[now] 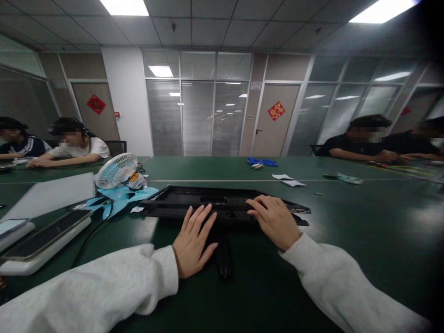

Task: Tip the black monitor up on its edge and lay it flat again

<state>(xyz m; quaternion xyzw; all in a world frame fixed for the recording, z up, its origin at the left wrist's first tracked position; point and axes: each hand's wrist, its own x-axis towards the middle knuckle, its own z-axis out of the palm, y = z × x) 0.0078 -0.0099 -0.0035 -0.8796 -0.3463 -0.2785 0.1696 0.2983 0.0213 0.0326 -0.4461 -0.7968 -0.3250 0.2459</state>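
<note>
A wide, shallow black plastic frame (pixel 187 196) lies in front of me, with a raised edge and a long ridge along its near side. My left hand (pixel 196 240) is open, its fingers spread and their tips resting on the near edge. Towards the right end, my right hand (pixel 275 219) has its fingers bent around the ridge, though the contact under them is partly hidden. Below the middle of the frame, a black handle-like piece (pixel 224 259) points towards me, close to my left thumb.
At left stand a white fan (pixel 118 171), light-blue fan blades (pixel 121 199), a white panel (pixel 55 194) and a phone-like slab (pixel 48 233) on a white base. Blue gloves (pixel 262 162) and paper pieces (pixel 288 180) lie farther back. Several people sit around the green table (pixel 364 259).
</note>
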